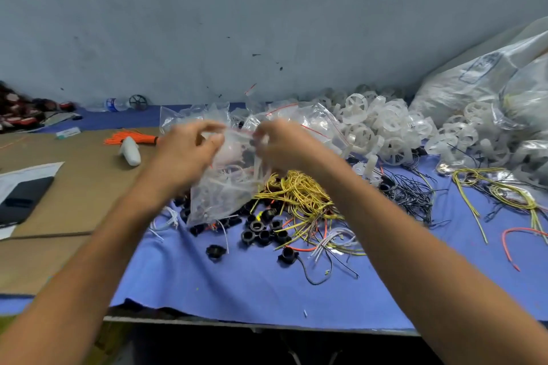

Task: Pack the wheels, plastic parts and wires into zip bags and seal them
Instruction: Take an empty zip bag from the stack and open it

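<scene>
You are pinching the top of a clear zip bag [221, 192] with both hands, your left hand [186, 154] and right hand [284, 145] each gripping one end. The bag is hanging below them, its mouth running side to side, so sealing likely means sliding along that line. Black plastic parts [261, 231] and yellow wires [299, 195] are lying underneath; white wheels [382, 127] are sitting nearer your right hand.

Left hand [186, 154], right hand [284, 148] motion-blurred at zip bag [225, 187] top; its contents indistinct. Large sack [489, 74] right of bag, cut by edge.
</scene>
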The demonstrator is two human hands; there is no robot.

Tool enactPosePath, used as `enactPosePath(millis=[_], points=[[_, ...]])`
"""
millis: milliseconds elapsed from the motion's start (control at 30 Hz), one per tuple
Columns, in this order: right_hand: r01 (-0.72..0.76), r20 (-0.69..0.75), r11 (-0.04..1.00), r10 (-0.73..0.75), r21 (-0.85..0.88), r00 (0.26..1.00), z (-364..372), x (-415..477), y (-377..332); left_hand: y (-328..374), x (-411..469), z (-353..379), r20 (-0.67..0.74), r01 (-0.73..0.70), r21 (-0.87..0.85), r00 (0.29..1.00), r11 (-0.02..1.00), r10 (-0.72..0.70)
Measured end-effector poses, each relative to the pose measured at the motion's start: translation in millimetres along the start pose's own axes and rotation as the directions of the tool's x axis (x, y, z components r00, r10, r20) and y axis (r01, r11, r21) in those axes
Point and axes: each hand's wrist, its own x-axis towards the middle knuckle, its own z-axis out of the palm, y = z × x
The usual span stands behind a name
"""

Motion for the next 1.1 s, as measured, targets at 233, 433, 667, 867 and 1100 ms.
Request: enactPosePath(millis=[233, 433, 667, 867, 1100], points=[[0.068, 0.005, 0.993, -0.069, 0.099, 0.998, -78.1, 50.4, -63.4, 21.0, 51.0, -90.2, 0.053, 0.08, -0.124, 0.996, 0.989, -0.074], [0.109, -0.01, 0.986, -0.109, 0.127, 0.994, -97.8, 54.8, -82.6, 31.5, 40.2, -113.0, 0.095, 0.057, -0.128, 0.994, 0.99, -0.045], [0.118, -0.025, 0.959, -0.116, 0.257, 0.993, -72.1, 43.4, -69.8, 31.1, 45.1, -102.8, -0.073, 0.051, -0.035, 0.996, 0.998, -0.053], [0.11, 0.002, 0.896, -0.123, 0.43, 0.992, -89.6, 37.3, -29.9, 23.4, 24.6, -79.3, -0.364, -0.088, 0.251, 0.914, 0.964, 0.178], [-0.201, -0.235, 0.956, 0.25, 0.215, 0.939, -102.8, 25.4, 124.5, -11.8, -24.6, 10.8, -0.272, -0.048, 0.237, 0.955, 0.97, 0.114]])
